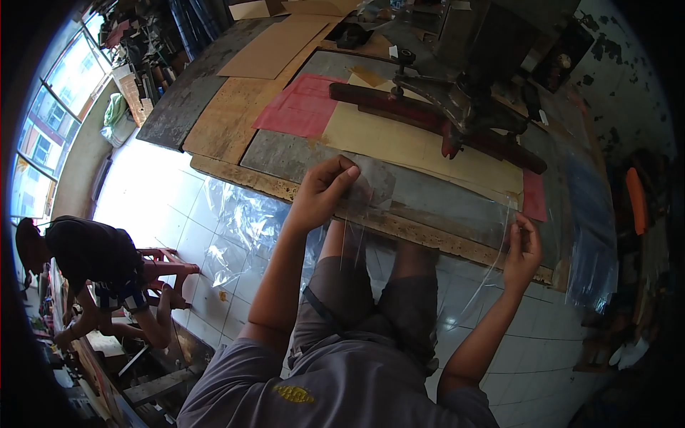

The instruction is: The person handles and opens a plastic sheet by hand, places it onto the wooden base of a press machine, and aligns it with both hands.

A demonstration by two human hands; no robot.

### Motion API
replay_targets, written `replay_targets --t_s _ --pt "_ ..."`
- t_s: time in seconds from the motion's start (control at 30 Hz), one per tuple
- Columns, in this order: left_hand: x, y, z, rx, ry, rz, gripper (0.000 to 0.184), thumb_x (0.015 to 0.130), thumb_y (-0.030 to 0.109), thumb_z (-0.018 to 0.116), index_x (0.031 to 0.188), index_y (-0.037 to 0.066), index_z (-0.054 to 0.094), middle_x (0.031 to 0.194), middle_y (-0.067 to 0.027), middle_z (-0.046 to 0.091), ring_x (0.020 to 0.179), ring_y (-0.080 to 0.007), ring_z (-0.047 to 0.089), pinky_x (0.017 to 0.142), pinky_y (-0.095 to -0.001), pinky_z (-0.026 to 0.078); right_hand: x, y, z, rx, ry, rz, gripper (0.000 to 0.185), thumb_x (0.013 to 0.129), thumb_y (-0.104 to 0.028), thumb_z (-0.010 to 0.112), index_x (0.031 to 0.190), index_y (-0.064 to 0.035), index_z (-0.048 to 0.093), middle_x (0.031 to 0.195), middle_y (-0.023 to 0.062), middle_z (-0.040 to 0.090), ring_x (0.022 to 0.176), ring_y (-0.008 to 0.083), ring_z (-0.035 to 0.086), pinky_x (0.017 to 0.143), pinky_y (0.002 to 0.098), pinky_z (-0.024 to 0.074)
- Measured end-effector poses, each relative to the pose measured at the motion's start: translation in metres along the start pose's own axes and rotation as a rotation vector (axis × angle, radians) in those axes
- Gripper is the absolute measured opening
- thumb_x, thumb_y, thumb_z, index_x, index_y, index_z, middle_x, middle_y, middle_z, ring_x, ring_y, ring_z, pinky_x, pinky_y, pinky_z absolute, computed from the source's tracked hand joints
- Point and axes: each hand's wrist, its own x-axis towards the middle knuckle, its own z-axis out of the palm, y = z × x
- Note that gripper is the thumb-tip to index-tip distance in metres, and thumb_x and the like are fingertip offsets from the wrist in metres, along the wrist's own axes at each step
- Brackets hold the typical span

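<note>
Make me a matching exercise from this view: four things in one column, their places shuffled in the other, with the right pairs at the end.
Things
1. Clear, thin plastic sheet
2. Long, straight dark-red bar
3. Flat brown cardboard sheet
4. Low red stool

Places
A. On the workbench, at the upper left of the bar
B. Beside the other person, in the left of the picture
C. Between the left hand and the right hand
D. Across the pale yellow sheet in this view

Pairs: 1-C, 2-D, 3-A, 4-B
</note>
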Motion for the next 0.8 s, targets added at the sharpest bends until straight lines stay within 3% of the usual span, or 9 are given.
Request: replay_targets --t_s 0.1,0.2,0.3,0.8 --pt "0.0016 -0.001 0.0025 -0.023 0.029 0.054 0.017 0.104 0.019 0.06 0.098 0.003 0.062 0.084 0.0057 0.057 0.077 -0.0025 0.049 0.07 -0.0221 0.04 0.001 -0.0004 0.0009 -0.007 -0.002 -0.04 0.028 0.104 -0.017 0.065 0.125 0.0019 0.067 0.113 0.0036 0.069 0.1 0.0086 0.062 0.087 0.0245 0.0486" --pt "0.0021 0.0011 0.0065 -0.114 0.069 0.03 0.015 0.104 0.018 0.061 0.1 0.003 0.063 0.085 0.0049 0.059 0.078 -0.0028 0.051 0.071 -0.022 0.041 0.001 -0.003 0.0054 -0.019 0.044 -0.092 0.025 0.103 -0.017 0.066 0.122 -0.0011 0.069 0.096 0.001 0.067 0.08 0.0072 0.059 0.076 0.0238 0.0483" --pt "0.0016 -0.0012 0.0024 -0.113 0.057 0.001 0.014 0.102 0.015 0.062 0.101 0.001 0.063 0.089 0.0021 0.065 0.082 -0.0032 0.055 0.075 -0.0218 0.045 0.0008 -0.0001 0.0053 -0.002 0.04 -0.073 0.026 0.103 -0.018 0.066 0.122 -0.0005 0.069 0.098 0.0015 0.068 0.08 0.0074 0.06 0.076 0.024 0.0484" --pt "0.0038 -0.0085 0.0014 -0.112 0.098 -0.011 0.014 0.101 0.015 0.064 0.101 0.001 0.064 0.085 0.0031 0.065 0.078 -0.0033 0.056 0.071 -0.022 0.044 0.0002 -0.0011 0.0067 -0.007 0.049 -0.068 0.027 0.103 -0.019 0.066 0.122 -0.0001 0.069 0.097 0.0012 0.067 0.081 0.0074 0.059 0.077 0.0242 0.048"
